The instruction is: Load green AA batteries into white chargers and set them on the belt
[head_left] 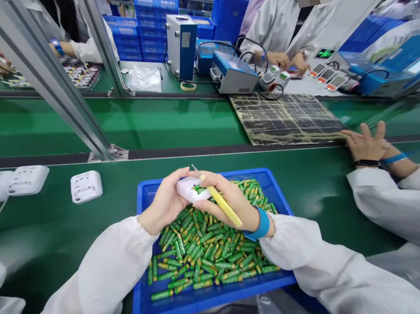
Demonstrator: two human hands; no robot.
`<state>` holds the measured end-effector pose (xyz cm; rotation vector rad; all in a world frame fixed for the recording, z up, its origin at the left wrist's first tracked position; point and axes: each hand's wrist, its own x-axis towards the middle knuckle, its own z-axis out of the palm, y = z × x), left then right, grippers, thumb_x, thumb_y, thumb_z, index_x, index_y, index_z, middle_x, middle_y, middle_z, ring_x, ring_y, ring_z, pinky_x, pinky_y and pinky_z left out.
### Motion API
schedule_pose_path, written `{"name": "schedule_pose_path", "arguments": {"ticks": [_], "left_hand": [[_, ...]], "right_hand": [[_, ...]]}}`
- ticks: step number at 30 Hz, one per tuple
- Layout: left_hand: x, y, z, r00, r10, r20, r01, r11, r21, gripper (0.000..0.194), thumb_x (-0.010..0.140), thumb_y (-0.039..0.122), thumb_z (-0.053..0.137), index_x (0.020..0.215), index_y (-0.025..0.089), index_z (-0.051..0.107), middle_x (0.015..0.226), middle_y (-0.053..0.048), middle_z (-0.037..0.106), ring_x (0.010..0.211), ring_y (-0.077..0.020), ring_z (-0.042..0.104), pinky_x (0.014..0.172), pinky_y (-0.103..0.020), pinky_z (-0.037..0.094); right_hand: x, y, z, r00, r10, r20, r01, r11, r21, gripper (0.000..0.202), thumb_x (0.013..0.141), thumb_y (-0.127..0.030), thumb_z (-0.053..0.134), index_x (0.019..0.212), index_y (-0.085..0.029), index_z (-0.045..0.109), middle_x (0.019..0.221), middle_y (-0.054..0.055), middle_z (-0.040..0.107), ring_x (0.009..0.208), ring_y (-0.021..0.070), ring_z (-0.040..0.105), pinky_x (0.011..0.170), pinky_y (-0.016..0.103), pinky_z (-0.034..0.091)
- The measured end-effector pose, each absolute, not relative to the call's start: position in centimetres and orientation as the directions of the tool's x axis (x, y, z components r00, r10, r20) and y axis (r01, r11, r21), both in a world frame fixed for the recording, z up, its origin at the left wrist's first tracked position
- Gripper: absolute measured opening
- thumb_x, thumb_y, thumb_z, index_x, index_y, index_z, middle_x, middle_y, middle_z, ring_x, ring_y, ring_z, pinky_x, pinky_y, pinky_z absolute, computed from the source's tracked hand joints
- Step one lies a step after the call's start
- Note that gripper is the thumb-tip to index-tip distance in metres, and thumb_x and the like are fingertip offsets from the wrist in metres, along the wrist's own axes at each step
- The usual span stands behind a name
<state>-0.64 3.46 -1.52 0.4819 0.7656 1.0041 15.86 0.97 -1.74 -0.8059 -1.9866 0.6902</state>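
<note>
My left hand (165, 203) is closed around a white plastic device (189, 189), held up above the tray's far side. My right hand (231, 199) grips a yellow-handled tool (225, 207) with a thin metal tip pointing up and away. Its fingers also touch the right side of the device. A bit of green, like a battery, shows at the device's opening, partly hidden by the fingers. Below both hands, a blue tray (216, 306) holds many loose green-and-gold batteries (211, 254).
A similar white device (86, 187) lies left of the tray, with several more (27, 180) farther left. A metal post (54, 81) stands ahead. On the right, a co-worker's hands (368, 145) touch a dark taped board (288, 116). Blue testing equipment (233, 71) stands beyond the conveyor.
</note>
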Motion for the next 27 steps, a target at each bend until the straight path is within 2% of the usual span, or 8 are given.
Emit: {"name": "schedule_pose_path", "arguments": {"ticks": [3, 5, 10, 12, 17, 21, 24, 27], "left_hand": [[-0.8, 3.1, -1.2, 0.466, 0.841, -0.275, -0.557, 0.520, 0.647, 0.038, 0.067, 0.023, 0.080, 0.100, 0.009, 0.070, 0.099, -0.009, 0.070, 0.090, -0.0170, 0.065, 0.077, -0.024, 0.055], [-0.9, 2.8, -1.3, 0.480, 0.841, -0.250, -0.554, 0.512, 0.657, 0.051, 0.064, 0.018, 0.084, 0.111, 0.011, 0.066, 0.107, -0.009, 0.069, 0.097, -0.0163, 0.064, 0.086, -0.023, 0.054], [-0.8, 2.4, -2.0, 0.353, 0.878, -0.324, -0.580, 0.477, 0.660, 0.084, 0.051, 0.010, 0.092, 0.122, 0.020, 0.049, 0.098, -0.001, 0.067, 0.085, -0.0112, 0.064, 0.078, -0.021, 0.053], [-0.7, 2.5, -2.2, 0.342, 0.879, -0.331, -0.584, 0.475, 0.658, 0.084, 0.049, 0.010, 0.093, 0.119, 0.020, 0.048, 0.101, -0.002, 0.066, 0.087, -0.0119, 0.064, 0.079, -0.021, 0.053], [-0.7, 2.7, -2.1, 0.454, 0.867, -0.205, -0.592, 0.465, 0.658, 0.063, 0.059, 0.020, 0.091, 0.110, 0.013, 0.055, 0.109, -0.007, 0.063, 0.099, -0.0148, 0.062, 0.091, -0.024, 0.051], [-0.7, 2.5, -1.7, 0.438, 0.883, -0.166, -0.557, 0.412, 0.721, 0.077, 0.052, 0.014, 0.093, 0.117, 0.019, 0.051, 0.116, -0.005, 0.062, 0.103, -0.0171, 0.061, 0.090, -0.027, 0.050], [-0.6, 2.3, -1.6, 0.373, 0.914, -0.160, -0.485, 0.339, 0.806, 0.083, 0.047, 0.010, 0.093, 0.115, 0.021, 0.048, 0.114, -0.004, 0.061, 0.102, -0.0180, 0.060, 0.088, -0.029, 0.050], [-0.6, 2.2, -1.6, 0.365, 0.926, -0.091, -0.415, 0.249, 0.875, 0.083, 0.046, 0.011, 0.094, 0.114, 0.022, 0.047, 0.116, -0.004, 0.060, 0.103, -0.0195, 0.060, 0.087, -0.030, 0.050]], "right_hand": [[15.9, 1.3, -2.1, -0.274, 0.859, 0.434, 0.274, 0.502, -0.820, 0.030, 0.088, -0.036, 0.069, 0.108, -0.025, 0.049, 0.134, 0.013, 0.064, 0.123, 0.0228, 0.063, 0.104, 0.043, 0.050], [16.0, 1.5, -2.2, -0.203, 0.899, 0.388, 0.224, 0.429, -0.875, 0.030, 0.087, -0.037, 0.069, 0.105, -0.025, 0.048, 0.134, 0.013, 0.064, 0.122, 0.0223, 0.064, 0.102, 0.041, 0.052], [16.0, 1.5, -2.2, -0.180, 0.902, 0.393, 0.181, 0.423, -0.888, 0.031, 0.086, -0.036, 0.071, 0.105, -0.025, 0.049, 0.134, 0.013, 0.064, 0.114, 0.0209, 0.068, 0.093, 0.037, 0.056], [16.0, 1.4, -2.1, -0.194, 0.880, 0.433, 0.197, 0.468, -0.862, 0.028, 0.087, -0.034, 0.069, 0.105, -0.025, 0.049, 0.134, 0.013, 0.065, 0.115, 0.0208, 0.067, 0.096, 0.039, 0.055], [16.0, 1.3, -2.3, -0.200, 0.817, 0.541, 0.212, 0.575, -0.790, 0.016, 0.094, -0.026, 0.060, 0.107, -0.026, 0.051, 0.130, 0.012, 0.066, 0.124, 0.0214, 0.062, 0.105, 0.044, 0.051], [16.0, 1.4, -2.6, -0.298, 0.703, 0.645, 0.284, 0.711, -0.644, 0.020, 0.093, -0.020, 0.059, 0.112, -0.026, 0.055, 0.129, 0.010, 0.068, 0.131, 0.0235, 0.057, 0.112, 0.049, 0.046], [16.2, 1.5, -2.4, -0.393, 0.579, 0.715, 0.241, 0.815, -0.527, 0.025, 0.095, -0.017, 0.055, 0.118, -0.025, 0.061, 0.124, 0.007, 0.071, 0.131, 0.0232, 0.057, 0.115, 0.049, 0.045], [16.5, 1.3, -1.5, -0.383, 0.571, 0.726, 0.209, 0.819, -0.534, 0.029, 0.094, -0.016, 0.056, 0.120, -0.025, 0.066, 0.119, 0.006, 0.073, 0.122, 0.0226, 0.064, 0.111, 0.046, 0.048]]}}
